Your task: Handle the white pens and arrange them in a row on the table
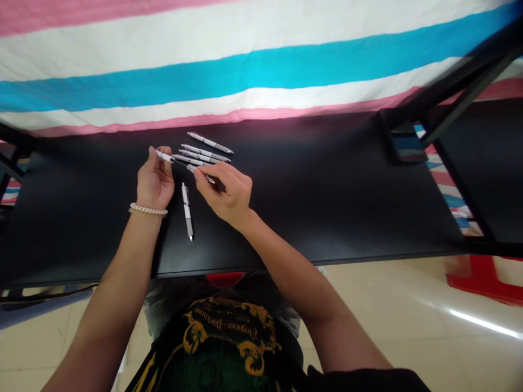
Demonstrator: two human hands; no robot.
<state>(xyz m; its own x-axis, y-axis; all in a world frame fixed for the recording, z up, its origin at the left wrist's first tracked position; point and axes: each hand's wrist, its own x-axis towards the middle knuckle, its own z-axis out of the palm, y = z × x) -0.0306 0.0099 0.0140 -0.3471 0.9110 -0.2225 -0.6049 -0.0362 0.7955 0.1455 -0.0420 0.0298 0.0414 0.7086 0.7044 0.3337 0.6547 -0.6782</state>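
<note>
My left hand (157, 177), palm up and wearing a pale coiled band on the wrist, pinches a white pen barrel (164, 157) between thumb and fingers. My right hand (226, 190) is closed on another white pen part (191, 169), partly hidden by its fingers. A thin dark rod, which looks like a refill, spans the gap between the two parts. Just behind the hands lie several white pens with grey grips, one pen (210, 142) a little apart from the others. A single pen (187, 211) lies lengthwise between my forearms, its tip towards me.
The black table (347, 190) carries the pens. A striped pink, white and blue cloth (261, 71) hangs along its far edge. Dark metal frame bars (457, 98) stand at the right end. On the tiled floor at right is a red stool part (482, 277).
</note>
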